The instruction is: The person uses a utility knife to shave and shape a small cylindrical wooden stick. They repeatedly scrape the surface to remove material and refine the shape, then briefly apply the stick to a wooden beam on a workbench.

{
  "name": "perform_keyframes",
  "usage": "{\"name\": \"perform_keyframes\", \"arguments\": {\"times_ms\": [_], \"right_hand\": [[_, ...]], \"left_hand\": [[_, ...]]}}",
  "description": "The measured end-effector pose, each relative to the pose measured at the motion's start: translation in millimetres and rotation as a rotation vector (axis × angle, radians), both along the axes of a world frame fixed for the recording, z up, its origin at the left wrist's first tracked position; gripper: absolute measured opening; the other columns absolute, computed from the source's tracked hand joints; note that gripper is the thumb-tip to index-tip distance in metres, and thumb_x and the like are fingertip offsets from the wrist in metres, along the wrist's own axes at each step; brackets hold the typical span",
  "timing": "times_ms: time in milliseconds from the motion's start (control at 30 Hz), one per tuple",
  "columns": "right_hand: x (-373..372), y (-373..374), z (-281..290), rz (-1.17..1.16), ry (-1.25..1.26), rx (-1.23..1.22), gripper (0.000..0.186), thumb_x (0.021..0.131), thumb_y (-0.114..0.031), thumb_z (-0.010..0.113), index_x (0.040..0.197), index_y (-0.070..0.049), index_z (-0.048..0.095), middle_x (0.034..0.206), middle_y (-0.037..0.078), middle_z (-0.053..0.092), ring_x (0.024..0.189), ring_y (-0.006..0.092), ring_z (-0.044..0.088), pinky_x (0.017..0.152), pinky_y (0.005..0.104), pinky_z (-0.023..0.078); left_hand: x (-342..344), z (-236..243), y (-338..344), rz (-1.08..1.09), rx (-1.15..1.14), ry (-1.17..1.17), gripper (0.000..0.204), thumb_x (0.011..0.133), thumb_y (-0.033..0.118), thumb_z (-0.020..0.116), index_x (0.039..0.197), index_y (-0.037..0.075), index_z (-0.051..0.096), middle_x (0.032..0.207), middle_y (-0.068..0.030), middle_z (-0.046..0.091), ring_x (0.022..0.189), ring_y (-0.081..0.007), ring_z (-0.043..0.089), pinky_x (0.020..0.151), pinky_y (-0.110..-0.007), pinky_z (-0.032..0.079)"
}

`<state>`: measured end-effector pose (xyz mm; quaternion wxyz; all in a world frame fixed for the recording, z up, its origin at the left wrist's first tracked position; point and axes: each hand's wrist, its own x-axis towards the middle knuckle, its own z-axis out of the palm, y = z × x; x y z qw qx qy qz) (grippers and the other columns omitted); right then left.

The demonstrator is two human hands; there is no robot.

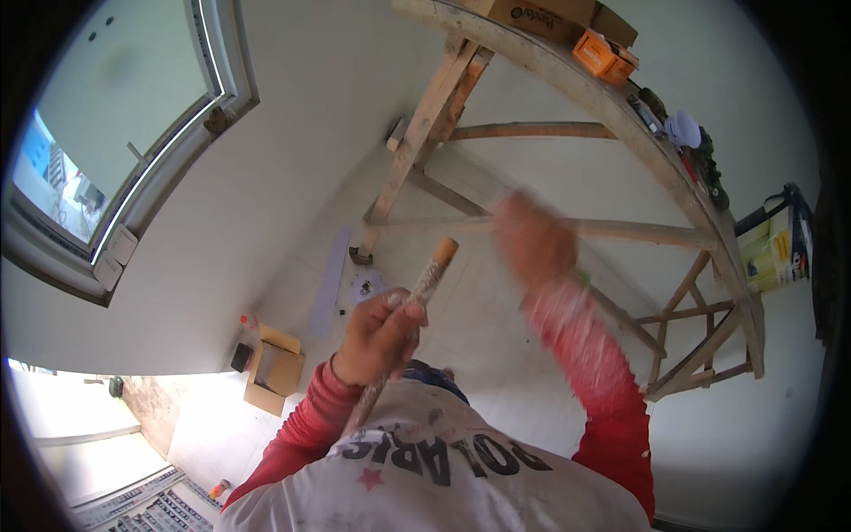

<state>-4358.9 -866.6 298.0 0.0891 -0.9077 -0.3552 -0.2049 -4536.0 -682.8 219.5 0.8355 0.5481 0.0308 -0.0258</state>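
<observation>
My left hand (pixel 381 337) is wrapped round a wooden pole (pixel 432 273) held at a slant in front of my chest. The pole's upper part is flecked with white, with a bare tan end; its lower part runs down beside my shirt. To the right of the pole's tip and apart from it, my right hand (pixel 534 241) is raised and smeared by motion, so its fingers do not show clearly. White dust or paint marks the right red sleeve.
A wooden trestle bench (pixel 541 60) arches across the far side, bearing cardboard boxes, an orange box (pixel 605 57) and small tools. A yellow-green bucket (pixel 776 248) hangs at right. An opened carton (pixel 274 371) stands on the floor at left, below a window (pixel 133 115).
</observation>
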Motion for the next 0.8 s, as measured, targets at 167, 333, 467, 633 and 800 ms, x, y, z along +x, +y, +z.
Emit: {"name": "perform_keyframes", "arguments": {"times_ms": [167, 333, 467, 633, 800], "right_hand": [[-2.3, -21.0, 21.1, 0.109, -0.104, 0.283, 0.011, 0.096, -0.018, 0.066, 0.097, -0.007, 0.063, 0.082, 0.01, 0.068, 0.071, 0.0252, 0.07, 0.059, 0.0367, 0.056], [-60.9, 10.9, 20.1, 0.396, 0.03, 0.237, 0.012, 0.09, -0.011, 0.07, 0.097, -0.005, 0.062, 0.084, 0.009, 0.066, 0.069, 0.0231, 0.068, 0.057, 0.0346, 0.054], [-70.7, 15.7, 18.9, 0.385, 0.036, 0.13, 0.013, 0.087, -0.01, 0.072, 0.095, -0.007, 0.062, 0.083, 0.007, 0.065, 0.068, 0.0247, 0.068, 0.057, 0.0362, 0.054], [-27.1, 17.8, -1.3, 0.065, 0.021, -0.034, 0.006, 0.092, -0.014, 0.067, 0.094, -0.01, 0.063, 0.083, 0.009, 0.066, 0.072, 0.0309, 0.068, 0.06, 0.0419, 0.053], [24.5, -22.8, 25.0, 0.011, -0.17, 0.201, 0.007, 0.094, -0.014, 0.065, 0.097, -0.01, 0.06, 0.082, 0.01, 0.064, 0.067, 0.0293, 0.068, 0.056, 0.0396, 0.053]], "left_hand": [[2.9, 7.2, 9.6, -0.057, -0.061, 0.002, 0.036, 0.107, 0.036, 0.049, 0.096, 0.002, 0.059, 0.057, -0.0028, 0.053, 0.037, -0.0088, 0.046, 0.037, -0.022, 0.035], [3.2, 13.4, 11.8, -0.066, -0.078, 0.005, 0.039, 0.108, 0.036, 0.046, 0.095, 0.001, 0.059, 0.058, -0.0032, 0.053, 0.037, -0.0089, 0.046, 0.037, -0.022, 0.036], [3.7, 15.0, 9.7, -0.079, -0.078, 0.002, 0.039, 0.108, 0.036, 0.046, 0.095, 0.001, 0.058, 0.058, -0.0029, 0.053, 0.037, -0.0088, 0.046, 0.038, -0.022, 0.036], [-3.1, 8.1, 8.3, -0.021, 0.002, 0.036, 0.039, 0.107, 0.038, 0.046, 0.095, 0.003, 0.058, 0.059, -0.0025, 0.053, 0.038, -0.0087, 0.047, 0.038, -0.022, 0.036], [-4.3, 8.0, 14.3, -0.145, -0.076, 0.056, 0.043, 0.108, 0.042, 0.043, 0.094, 0.004, 0.057, 0.058, -0.0016, 0.051, 0.04, -0.0088, 0.047, 0.04, -0.022, 0.036]]}}
